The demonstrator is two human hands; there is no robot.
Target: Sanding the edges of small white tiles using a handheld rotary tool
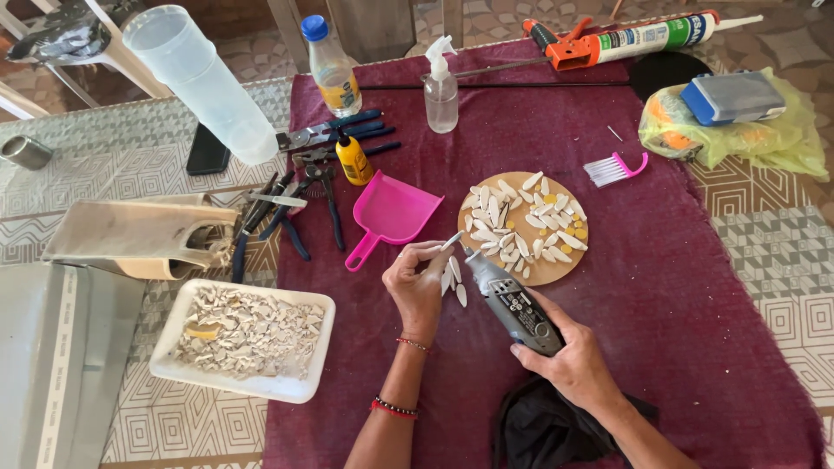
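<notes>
Fingers (432, 252) of the left hand (417, 282) pinch 1 white petal piece (451, 241) beside the round board (556, 271) while the right hand (578, 365) grips the rotary tool (512, 304); steady, light contact seems best.

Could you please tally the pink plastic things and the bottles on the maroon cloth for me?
Pink dustpan: 1
Pink brush: 1
Clear spray bottle: 1
Blue-capped drink bottle: 1
Small yellow bottle: 1
Total: 5
</notes>
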